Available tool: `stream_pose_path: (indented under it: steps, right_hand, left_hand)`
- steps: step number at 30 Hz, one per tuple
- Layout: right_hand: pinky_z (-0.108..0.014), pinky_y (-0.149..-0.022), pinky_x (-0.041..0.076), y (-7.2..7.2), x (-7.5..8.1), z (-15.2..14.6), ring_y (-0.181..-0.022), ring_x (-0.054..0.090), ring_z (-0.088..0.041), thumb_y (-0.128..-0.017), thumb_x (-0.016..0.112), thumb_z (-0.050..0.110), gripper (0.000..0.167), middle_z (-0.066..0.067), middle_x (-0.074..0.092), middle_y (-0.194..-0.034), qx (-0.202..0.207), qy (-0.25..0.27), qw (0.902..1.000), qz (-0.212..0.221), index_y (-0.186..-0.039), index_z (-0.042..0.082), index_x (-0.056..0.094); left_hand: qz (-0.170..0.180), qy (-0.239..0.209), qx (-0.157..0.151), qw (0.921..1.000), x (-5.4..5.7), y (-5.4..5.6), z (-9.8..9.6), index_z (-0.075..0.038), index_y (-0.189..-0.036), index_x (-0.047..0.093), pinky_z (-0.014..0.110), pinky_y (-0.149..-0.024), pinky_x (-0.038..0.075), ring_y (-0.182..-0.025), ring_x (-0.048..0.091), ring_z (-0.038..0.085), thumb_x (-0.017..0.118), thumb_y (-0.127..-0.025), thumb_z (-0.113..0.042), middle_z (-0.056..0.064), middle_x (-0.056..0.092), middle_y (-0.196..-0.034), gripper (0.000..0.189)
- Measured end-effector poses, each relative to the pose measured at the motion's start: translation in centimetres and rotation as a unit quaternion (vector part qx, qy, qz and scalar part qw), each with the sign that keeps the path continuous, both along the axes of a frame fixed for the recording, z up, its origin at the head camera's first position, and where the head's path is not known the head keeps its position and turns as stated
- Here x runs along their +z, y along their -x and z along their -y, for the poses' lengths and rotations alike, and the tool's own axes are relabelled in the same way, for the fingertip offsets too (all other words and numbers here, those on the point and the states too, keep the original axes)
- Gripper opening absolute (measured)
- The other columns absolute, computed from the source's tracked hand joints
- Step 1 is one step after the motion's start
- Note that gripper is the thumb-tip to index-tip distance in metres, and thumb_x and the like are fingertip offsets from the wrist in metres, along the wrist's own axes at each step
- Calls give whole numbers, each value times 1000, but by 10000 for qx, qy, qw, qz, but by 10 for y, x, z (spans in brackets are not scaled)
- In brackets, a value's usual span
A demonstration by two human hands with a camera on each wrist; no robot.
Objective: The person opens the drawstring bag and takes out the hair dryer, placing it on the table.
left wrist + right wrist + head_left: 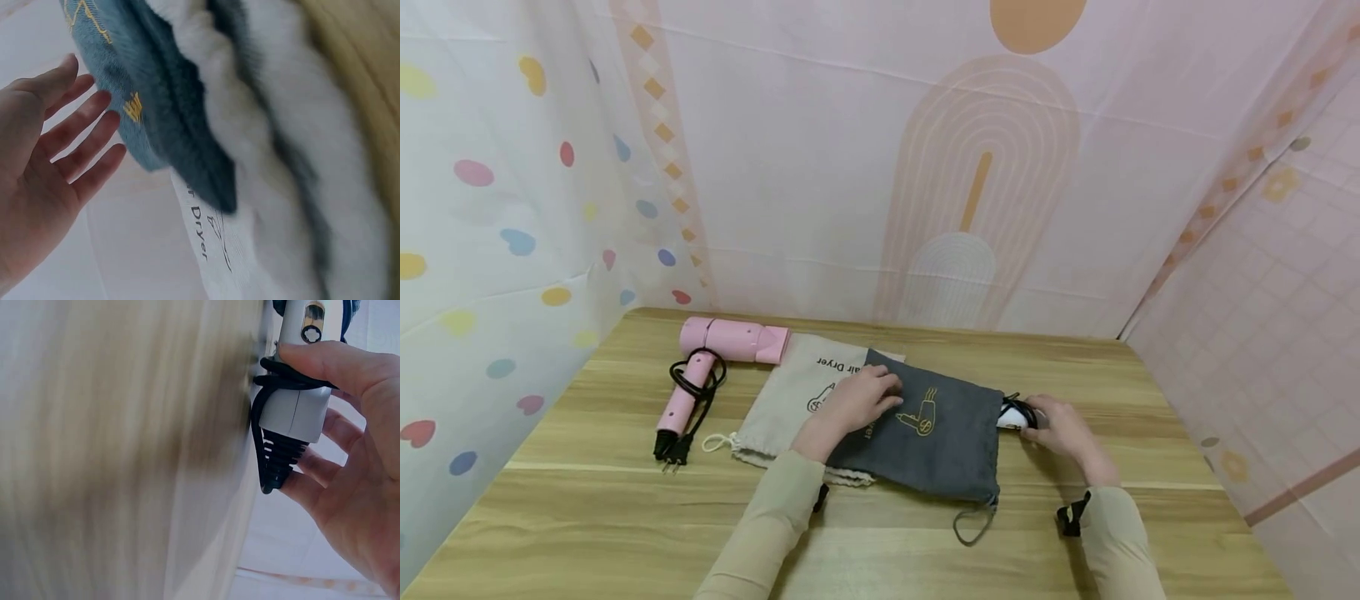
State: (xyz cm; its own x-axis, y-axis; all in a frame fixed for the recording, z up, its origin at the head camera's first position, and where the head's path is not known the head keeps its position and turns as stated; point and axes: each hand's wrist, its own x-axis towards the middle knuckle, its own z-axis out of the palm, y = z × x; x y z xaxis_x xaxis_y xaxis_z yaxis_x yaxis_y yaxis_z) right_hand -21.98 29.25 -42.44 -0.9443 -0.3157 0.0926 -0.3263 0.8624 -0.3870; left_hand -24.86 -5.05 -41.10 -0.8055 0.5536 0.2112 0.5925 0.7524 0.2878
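A dark grey drawstring bag [951,437] with a gold hair-dryer drawing lies flat, overlapping a beige drawstring bag [790,392] printed "Hair Dryer". From the grey bag's right end sticks the white handle of a hair dryer [297,412], wrapped in its black cord [259,431]; the rest is hidden inside the bag. My right hand [1063,429] holds this handle, thumb on one side and fingers on the other. Over the left part of the grey bag is my left hand [853,404], fingers relaxed; in the left wrist view they curve loosely beside the cloth and hold nothing.
A pink hair dryer [730,340] with a black cord lies at the back left of the wooden table [625,533]. Patterned curtains [805,167] hang behind the table and on both sides. The grey drawstring loop [973,533] trails toward the front.
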Motion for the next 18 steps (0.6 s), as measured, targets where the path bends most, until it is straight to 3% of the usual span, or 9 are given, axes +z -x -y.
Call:
stream_pose_path:
  steps: [5,9,18]
  right_hand:
    - [-54,-87,49,1,0,4,-103,61,-41,-81,71,10,35,-22,64,-114,168,22,9999,-9,-113,-2,61]
    - [-56,-88,48,1,1,6,-106,60,-42,-82,70,10,38,-23,62,-117,108,6,9999,90,-117,-3,60]
    - [-54,-85,49,2,0,5,-101,62,-39,-82,71,10,36,-21,64,-113,126,31,9999,65,-115,-1,61]
  left_hand:
    - [-468,69,-50,9989,-2,3,-4,-11,-122,60,40,-92,50,-117,55,27,62,-92,-22,10,59,-123,32]
    - [-503,242,-164,9983,-4,9,-7,-10,-131,54,45,-103,43,-129,48,32,61,-92,-15,14,52,-138,40]
    - [-601,606,-175,9962,-5,17,-14,-17,-122,58,40,-96,48,-117,57,26,59,-93,-14,7,61,-123,30]
